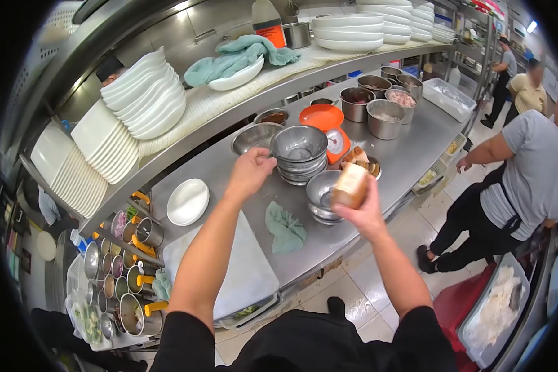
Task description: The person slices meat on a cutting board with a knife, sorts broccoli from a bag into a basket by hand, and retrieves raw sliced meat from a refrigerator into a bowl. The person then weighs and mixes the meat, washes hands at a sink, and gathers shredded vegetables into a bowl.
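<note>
My left hand (252, 173) is closed in a pinch at the left edge of the top metal bowl (299, 146) of a tall stack. Its fingertips meet the bowl just under the rim. A jar (351, 185) with brown contents and a pale label is in my right hand (364, 211), tilted and slightly blurred. Below the jar stands a shorter stack of metal bowls (322, 189), partly hidden by it. Behind the jar is a dish of brown and orange food pieces (371, 166).
An orange kitchen scale (335, 141) and several metal pots (384, 118) stand farther back. A green cloth (284, 228), white plate (188, 201) and white cutting board (229, 266) lie nearer. Overhead runs a shelf of stacked plates (347, 31). A person (514, 180) stands at right.
</note>
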Motion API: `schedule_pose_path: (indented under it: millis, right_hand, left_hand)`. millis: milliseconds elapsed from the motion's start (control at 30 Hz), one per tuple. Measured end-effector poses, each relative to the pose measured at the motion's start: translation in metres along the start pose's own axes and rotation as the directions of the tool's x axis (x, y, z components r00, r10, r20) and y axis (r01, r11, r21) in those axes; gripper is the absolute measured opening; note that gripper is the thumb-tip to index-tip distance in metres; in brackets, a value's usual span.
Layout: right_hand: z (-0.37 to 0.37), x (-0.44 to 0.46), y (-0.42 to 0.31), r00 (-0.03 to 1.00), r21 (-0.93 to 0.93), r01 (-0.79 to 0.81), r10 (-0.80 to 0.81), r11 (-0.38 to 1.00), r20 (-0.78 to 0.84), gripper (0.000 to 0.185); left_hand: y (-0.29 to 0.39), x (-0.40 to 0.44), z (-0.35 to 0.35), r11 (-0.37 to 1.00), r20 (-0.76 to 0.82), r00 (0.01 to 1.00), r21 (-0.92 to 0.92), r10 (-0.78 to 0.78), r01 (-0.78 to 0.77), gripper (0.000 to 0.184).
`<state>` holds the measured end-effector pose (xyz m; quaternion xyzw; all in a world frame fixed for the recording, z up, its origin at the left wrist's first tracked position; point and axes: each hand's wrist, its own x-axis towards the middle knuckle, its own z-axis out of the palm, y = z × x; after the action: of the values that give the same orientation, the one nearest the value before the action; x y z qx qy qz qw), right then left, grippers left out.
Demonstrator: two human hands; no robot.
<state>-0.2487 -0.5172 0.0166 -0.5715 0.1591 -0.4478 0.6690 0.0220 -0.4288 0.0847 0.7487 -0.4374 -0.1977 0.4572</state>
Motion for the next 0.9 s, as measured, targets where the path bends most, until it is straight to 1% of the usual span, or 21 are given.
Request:
schedule_pose_path:
  millis: [67,100,200,233,300,333,367,400,433,467,500,567,633,667,700,733,767,800,833,867,900]
  right_hand:
    - [-0.054,-0.004,0.004,0.997,-0.06,0.022,-0.027,0.998,-0.077,0.091]
    - [-0.076,-0.008,0.005,0.992,-0.097,0.012,-0.024,0.995,-0.125,0.09]
    - [-0.131,-0.023,0.0,0.973,-0.185,-0.023,-0.021,0.983,-0.231,0.088]
    - [-0.142,-0.024,-0.001,0.968,-0.204,-0.034,-0.019,0.978,-0.251,0.087]
    - [-0.161,-0.025,-0.005,0.969,-0.092,-0.07,0.046,0.993,-0.243,0.087]
    - [-0.17,-0.027,-0.007,0.967,-0.042,-0.084,0.071,0.996,-0.246,0.087]
    - [-0.178,-0.026,-0.006,0.964,-0.049,-0.088,0.073,0.995,-0.254,0.087]
    - [-0.198,-0.017,-0.009,0.964,-0.082,-0.039,0.017,0.996,-0.264,0.088]
    - [-0.199,-0.016,0.001,0.969,-0.102,-0.029,0.003,0.994,-0.249,0.088]
    - [-0.196,-0.013,0.006,0.973,-0.121,-0.028,0.0,0.992,-0.231,0.088]
    - [-0.191,-0.008,0.003,0.977,-0.133,-0.016,-0.013,0.991,-0.215,0.089]
    - [-0.176,0.002,-0.005,0.986,-0.138,0.009,-0.032,0.99,-0.161,0.091]
    - [-0.154,0.014,-0.02,0.995,-0.132,0.064,-0.074,0.989,-0.065,0.092]
    - [-0.137,0.019,-0.029,0.995,-0.125,0.091,-0.096,0.988,-0.034,0.09]
    - [-0.121,0.025,-0.034,0.992,-0.066,0.125,-0.123,0.99,0.035,0.088]
    - [-0.106,0.034,-0.027,0.972,-0.078,0.224,-0.216,0.972,0.094,0.083]
    - [-0.094,0.043,-0.021,0.936,-0.292,0.344,-0.299,0.892,0.188,0.087]
    - [-0.072,0.048,-0.03,0.861,-0.337,0.508,-0.46,0.792,0.217,0.083]
    - [-0.05,0.051,-0.036,0.832,-0.268,0.547,-0.48,0.793,0.278,0.08]
    - [-0.029,0.054,-0.04,0.768,-0.263,0.63,-0.535,0.731,0.353,0.078]
    - [-0.007,0.054,-0.041,0.744,-0.207,0.636,-0.52,0.743,0.42,0.077]
  left_hand:
    - [-0.032,0.055,0.024,0.98,-0.067,0.99,0.149,-0.122,0.131,0.051]
    - [-0.038,0.072,0.033,0.957,-0.102,0.979,0.215,-0.175,0.194,0.053]
    - [-0.019,0.093,0.058,0.869,-0.221,0.886,0.204,-0.407,0.451,0.053]
    - [-0.017,0.1,0.059,0.845,-0.24,0.88,0.266,-0.409,0.465,0.049]
    - [-0.02,0.109,0.061,0.779,-0.271,0.867,0.384,-0.418,0.496,0.042]
    - [-0.023,0.115,0.06,0.745,-0.227,0.859,0.429,-0.458,0.511,0.038]
    - [-0.021,0.125,0.057,0.721,-0.174,0.857,0.477,-0.485,0.504,0.034]
    - [-0.016,0.149,0.066,0.856,-0.2,0.887,0.243,-0.416,0.456,0.032]
    - [-0.036,0.142,0.062,0.912,-0.239,0.885,-0.011,-0.401,0.41,0.031]
    - [-0.026,0.134,0.066,0.949,-0.366,0.884,0.005,-0.291,0.314,0.028]
    - [-0.014,0.129,0.056,0.934,-0.299,0.895,0.03,-0.332,0.357,0.027]
    - [0.0,0.103,0.047,0.964,-0.297,0.919,-0.127,-0.26,0.232,0.03]
    - [-0.003,0.075,0.031,0.956,-0.294,0.925,-0.241,-0.239,0.17,0.037]
    - [-0.004,0.057,0.027,0.947,-0.35,0.91,-0.298,-0.224,0.118,0.039]
    - [-0.006,0.038,0.023,0.934,-0.405,0.89,-0.351,-0.211,0.061,0.042]
    - [-0.013,0.017,0.02,0.927,-0.392,0.894,-0.37,-0.217,0.062,0.043]
    - [-0.019,-0.005,0.016,0.919,-0.379,0.898,-0.389,-0.222,0.063,0.045]
    - [-0.017,-0.029,0.014,0.896,-0.346,0.9,-0.433,-0.267,0.1,0.047]
    - [-0.013,-0.055,0.015,0.867,-0.306,0.898,-0.477,-0.315,0.142,0.048]
    - [-0.007,-0.078,0.016,0.855,-0.291,0.901,-0.498,-0.322,0.145,0.05]
    - [-0.008,-0.1,0.018,0.842,-0.274,0.902,-0.518,-0.333,0.153,0.052]
